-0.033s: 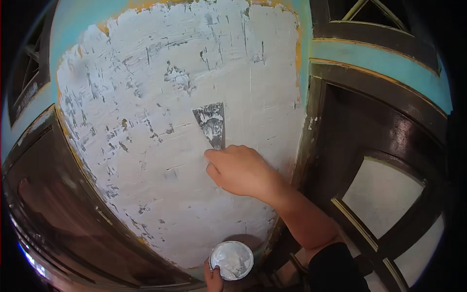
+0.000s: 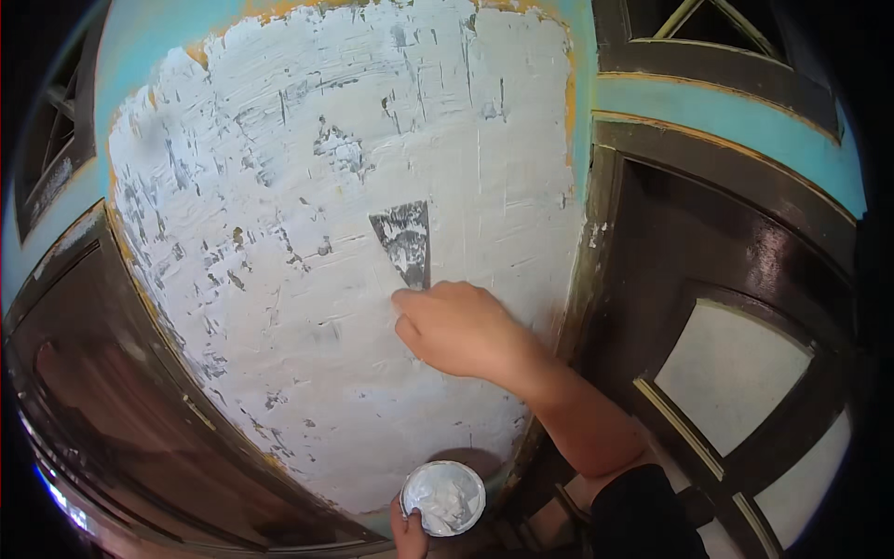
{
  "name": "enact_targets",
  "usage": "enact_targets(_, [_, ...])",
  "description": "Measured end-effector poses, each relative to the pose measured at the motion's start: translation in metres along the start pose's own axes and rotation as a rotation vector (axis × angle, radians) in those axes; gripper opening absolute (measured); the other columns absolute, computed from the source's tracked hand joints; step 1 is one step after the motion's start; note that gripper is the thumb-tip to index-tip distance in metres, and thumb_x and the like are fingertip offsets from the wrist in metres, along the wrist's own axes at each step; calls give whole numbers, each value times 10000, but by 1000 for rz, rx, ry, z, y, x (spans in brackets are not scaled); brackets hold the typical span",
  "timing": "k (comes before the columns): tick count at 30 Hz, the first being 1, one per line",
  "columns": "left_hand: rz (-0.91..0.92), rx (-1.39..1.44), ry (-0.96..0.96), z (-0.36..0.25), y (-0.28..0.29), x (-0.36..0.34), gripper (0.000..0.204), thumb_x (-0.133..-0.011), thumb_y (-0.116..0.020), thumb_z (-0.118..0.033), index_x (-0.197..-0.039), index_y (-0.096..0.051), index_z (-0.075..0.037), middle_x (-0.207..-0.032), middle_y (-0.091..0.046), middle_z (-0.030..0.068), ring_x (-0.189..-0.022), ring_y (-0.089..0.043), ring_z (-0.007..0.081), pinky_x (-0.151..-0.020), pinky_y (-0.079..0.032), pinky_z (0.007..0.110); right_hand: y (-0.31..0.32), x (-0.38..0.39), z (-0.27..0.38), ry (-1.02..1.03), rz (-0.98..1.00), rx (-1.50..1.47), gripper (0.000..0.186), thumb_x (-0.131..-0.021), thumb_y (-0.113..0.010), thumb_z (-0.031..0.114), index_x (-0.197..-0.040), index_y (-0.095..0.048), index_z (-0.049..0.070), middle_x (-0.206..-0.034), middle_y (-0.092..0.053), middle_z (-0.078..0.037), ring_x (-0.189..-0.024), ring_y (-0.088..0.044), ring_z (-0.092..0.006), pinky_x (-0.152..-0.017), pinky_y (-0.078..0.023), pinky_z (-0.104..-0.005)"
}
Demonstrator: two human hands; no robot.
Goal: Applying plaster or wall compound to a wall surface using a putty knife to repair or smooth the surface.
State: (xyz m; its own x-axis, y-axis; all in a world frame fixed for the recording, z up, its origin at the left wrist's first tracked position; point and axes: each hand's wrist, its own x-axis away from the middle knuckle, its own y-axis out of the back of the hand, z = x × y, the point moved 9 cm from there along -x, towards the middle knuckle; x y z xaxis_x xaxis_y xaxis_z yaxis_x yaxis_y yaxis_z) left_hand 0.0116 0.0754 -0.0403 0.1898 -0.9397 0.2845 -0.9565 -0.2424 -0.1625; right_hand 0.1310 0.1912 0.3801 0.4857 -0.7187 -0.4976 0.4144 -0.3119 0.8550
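Note:
My right hand (image 2: 463, 328) is closed round a putty knife (image 2: 406, 244), whose flat, tapering metal blade points up and is smeared with white putty. The blade lies at or very close to the wall (image 2: 372, 429), and its handle is hidden in my fist. White putty covers most of this wall, with grey patches and streaks showing through. Low in front of me, my left hand (image 2: 410, 538) grips the rim of a round white tub (image 2: 444, 498), its thumb over the edge. White putty (image 2: 447, 494) fills much of the tub.
Turquoise paint (image 2: 140, 56) and an orange edge border the putty at the top. A dark wooden door (image 2: 717, 233) with pale panels stands on the right. Another dark door (image 2: 84, 345) is on the left, its frame meeting the wall.
My right hand and the putty knife have slid very slightly down the wall. The left hand and the tub look unmoved.

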Motion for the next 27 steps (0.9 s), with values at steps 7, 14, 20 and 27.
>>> enact_targets(7, [-50, -34, 20, -1, 6, 17, 473, -948, -456, -168, -1363, -354, 34, -1300, -476, 176, -1169, -452, 276, -976, -355, 356, -29, 15, -9, -41, 59, -10, 179, -866, -458, 202, -857, -532, 39, -733, -602, -216, -709, -591, -424, -661, -455, -532])
enact_targets(14, [-109, -83, 30, 7, 23, 28, 409, -948, -466, -206, -1264, -471, 54, -1187, -560, 171, -1089, -508, 273, -931, -390, 358, -45, 62, -5, 26, 105, -49, 146, -864, -473, 197, -908, -526, 69, -725, -613, -192, -679, -591, -419, -625, -456, -528])
enact_targets(20, [-145, -132, 11, 2, 21, 35, 404, -950, -472, -246, -1190, -555, 68, -1102, -618, 169, -1026, -548, 272, -892, -417, 365, 31, 54, -4, 84, -90, 16, 143, -840, -493, 184, -918, -531, 71, -701, -593, -179, -678, -583, -399, -613, -442, -501])
enact_targets(27, [-56, -184, 59, 20, 12, 15, 435, -942, -481, -251, -1242, -526, 61, -1193, -575, 182, -1090, -516, 283, -935, -399, 366, 85, -1, -12, 1, -144, 106, 160, -855, -450, 176, -846, -543, 46, -703, -588, -198, -702, -574, -411, -632, -432, -495])
